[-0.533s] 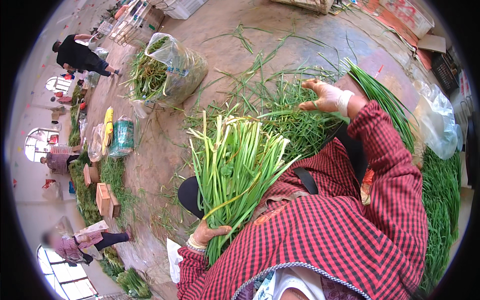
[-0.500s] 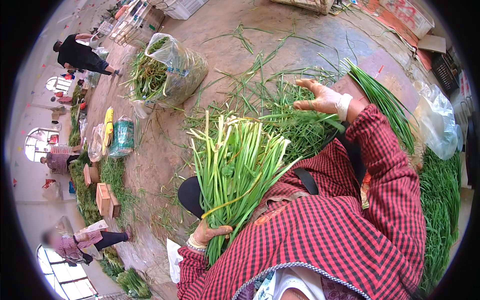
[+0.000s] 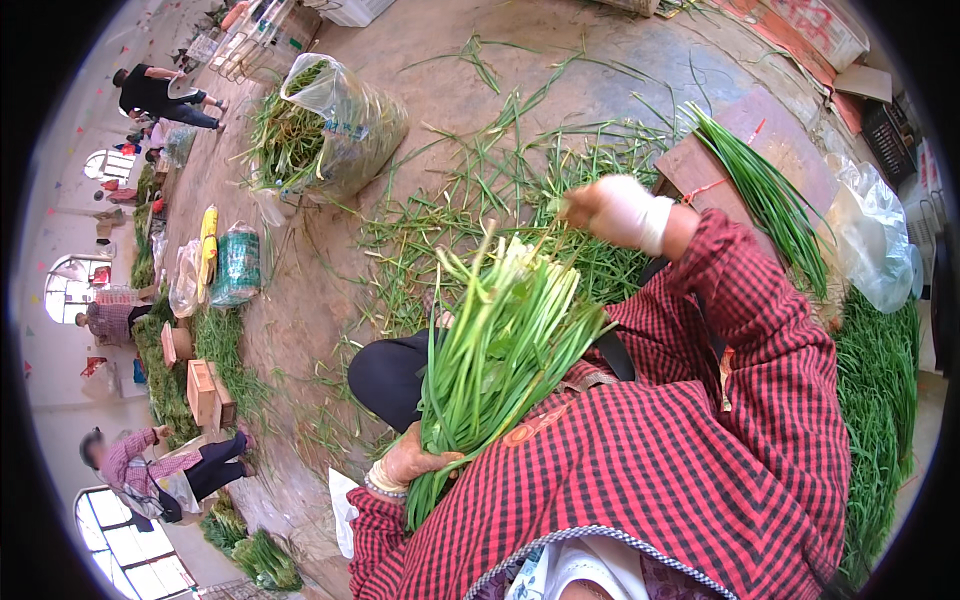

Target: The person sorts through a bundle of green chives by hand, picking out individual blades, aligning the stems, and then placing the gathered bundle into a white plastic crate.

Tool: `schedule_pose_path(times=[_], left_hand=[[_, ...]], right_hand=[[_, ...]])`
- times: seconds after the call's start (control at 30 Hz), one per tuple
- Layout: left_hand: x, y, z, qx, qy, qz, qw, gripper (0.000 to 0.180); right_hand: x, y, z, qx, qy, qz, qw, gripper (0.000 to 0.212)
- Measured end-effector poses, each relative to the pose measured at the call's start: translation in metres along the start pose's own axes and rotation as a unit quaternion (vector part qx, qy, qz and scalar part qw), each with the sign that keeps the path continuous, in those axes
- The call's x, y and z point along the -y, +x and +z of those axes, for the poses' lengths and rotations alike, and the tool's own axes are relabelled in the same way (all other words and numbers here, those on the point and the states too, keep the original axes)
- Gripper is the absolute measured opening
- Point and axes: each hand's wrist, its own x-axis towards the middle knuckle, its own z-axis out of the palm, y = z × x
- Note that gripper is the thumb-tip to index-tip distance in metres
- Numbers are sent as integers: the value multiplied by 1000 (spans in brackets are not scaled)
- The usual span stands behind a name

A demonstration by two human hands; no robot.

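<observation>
My left hand [image 3: 412, 462] is wrapped round the lower part of a thick bunch of chives [image 3: 510, 340], long green leaves with pale stem ends pointing up and away from me. The bunch leans over my lap. To the right of the pale ends and apart from them, my right hand [image 3: 615, 212] is raised with its fingers curled in, a pale wrap round the wrist; anything in the fingertips is too small to make out. Beneath it spreads a heap of loose green trimmings [image 3: 600, 265]. A neat bundle of chives [image 3: 760, 195] lies on a board [image 3: 690, 170] at the right.
A clear plastic bag stuffed with greens [image 3: 350, 130] stands at the upper left. A clear bag [image 3: 870, 235] and a long pile of greens [image 3: 875, 420] lie at the right. Stray leaves litter the floor. Several people are farther off at the left, by wooden boxes [image 3: 205, 392].
My right hand has gone from spread fingers to curled ones and turned over, shifting slightly left. The bunch in my left hand has tilted right. A person at the left has turned and stepped.
</observation>
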Motion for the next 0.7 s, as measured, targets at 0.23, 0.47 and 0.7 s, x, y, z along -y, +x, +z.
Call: schedule_pose_path(times=[0.23,0.47,0.7], left_hand=[[-19,6,8,-82,-124,-41,988,38],[-25,17,7,-69,-84,-42,993,38],[-11,20,5,-31,-110,-46,992,59]], right_hand=[[-54,-28,-31,57,-166,192,965,54],[70,-19,30,-44,-34,-298,953,30],[60,-32,22,-10,-119,-326,938,12]])
